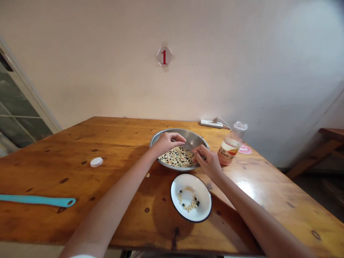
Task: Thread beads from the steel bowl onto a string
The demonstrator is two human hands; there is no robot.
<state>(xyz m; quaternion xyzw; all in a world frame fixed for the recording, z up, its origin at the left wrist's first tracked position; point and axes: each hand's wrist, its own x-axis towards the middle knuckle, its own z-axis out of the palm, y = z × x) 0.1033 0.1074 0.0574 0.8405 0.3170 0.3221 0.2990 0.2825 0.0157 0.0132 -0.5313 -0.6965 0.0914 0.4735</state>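
Note:
A wide metal bowl [199, 139] holds a layer of small cream, black and coloured beads [177, 157]. My left hand [171, 141] hovers over the bowl's left side, its thumb and fingers drawn together; what they hold, if anything, is too small to name. Over the right rim, my right hand [203, 156] is pinched in the same way, and its fingertips' content cannot be made out. In front of the bowl stands a white dish [176, 191] with a dark rim. A ring of cream and black beads [192, 206] lies in it.
Right of the bowl stands a clear labelled bottle [228, 150], with a pink disc [245, 149] behind it. A power strip [211, 123] sits by the wall. On the left lie a white lid [96, 162] and a turquoise handle [37, 200] on the wooden table [115, 143].

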